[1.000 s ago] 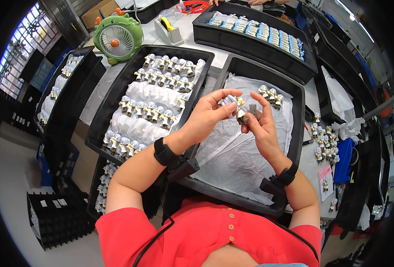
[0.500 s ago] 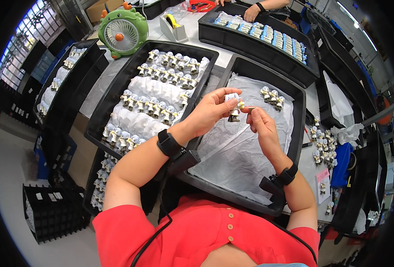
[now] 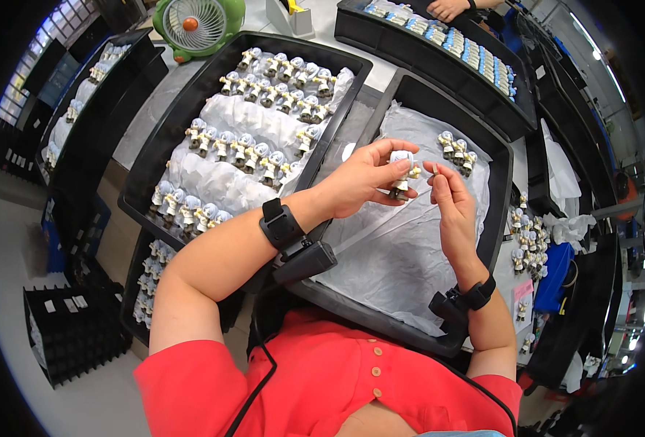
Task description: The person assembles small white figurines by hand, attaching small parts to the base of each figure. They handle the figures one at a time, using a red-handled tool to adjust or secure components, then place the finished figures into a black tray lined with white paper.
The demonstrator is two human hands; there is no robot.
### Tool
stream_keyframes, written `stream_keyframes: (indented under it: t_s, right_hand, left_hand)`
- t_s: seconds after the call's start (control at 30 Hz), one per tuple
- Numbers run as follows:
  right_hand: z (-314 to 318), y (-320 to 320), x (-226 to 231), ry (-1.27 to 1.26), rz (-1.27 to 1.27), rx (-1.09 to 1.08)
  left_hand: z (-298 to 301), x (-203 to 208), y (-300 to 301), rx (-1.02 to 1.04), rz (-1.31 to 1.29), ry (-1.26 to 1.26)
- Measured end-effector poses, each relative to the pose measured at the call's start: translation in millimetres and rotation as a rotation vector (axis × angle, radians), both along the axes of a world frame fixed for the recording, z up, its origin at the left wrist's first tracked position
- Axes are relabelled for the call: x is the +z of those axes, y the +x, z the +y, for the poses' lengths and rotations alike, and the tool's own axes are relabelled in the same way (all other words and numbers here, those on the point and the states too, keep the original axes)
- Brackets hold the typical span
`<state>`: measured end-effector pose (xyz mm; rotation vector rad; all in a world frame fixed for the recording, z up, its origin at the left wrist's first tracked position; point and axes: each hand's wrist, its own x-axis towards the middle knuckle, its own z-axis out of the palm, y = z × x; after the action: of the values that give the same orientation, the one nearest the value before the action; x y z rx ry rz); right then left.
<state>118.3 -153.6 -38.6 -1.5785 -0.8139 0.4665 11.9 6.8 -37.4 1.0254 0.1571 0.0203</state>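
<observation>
In the left hand [image 3: 370, 178], closed between thumb and fingers, a small pale figurine [image 3: 401, 175] above the paper-lined black tray [image 3: 442, 110]; just beside it the right hand [image 3: 456, 202], thumb and forefinger near each other, contents too small to tell. Around: three figurines [image 3: 457, 151] farther back in that tray, a fuller tray [image 3: 184, 109] leftward, loose figurines [image 3: 532, 237] rightward. Long axis near upright in view, head at the far end, feet nearer.

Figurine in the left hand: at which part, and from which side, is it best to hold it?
Likely at the figurine's body, from the picture's left, as the left hand does: it is roughly upright, and this grip leaves the front of its rounded head visible.
</observation>
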Motion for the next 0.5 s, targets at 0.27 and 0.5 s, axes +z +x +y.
stream_keyframes:
  t_s: [0.27, 0.5]
  right_hand:
    - [-1, -11, 14, 0.038, -0.051, 0.055]
    - [-1, -6, 13, 0.007, -0.408, 0.056]
  left_hand:
    - [0, 0, 0, 0.014, 0.004, -0.011]
    - [-1, 0, 0, 0.013, -0.006, 0.011]
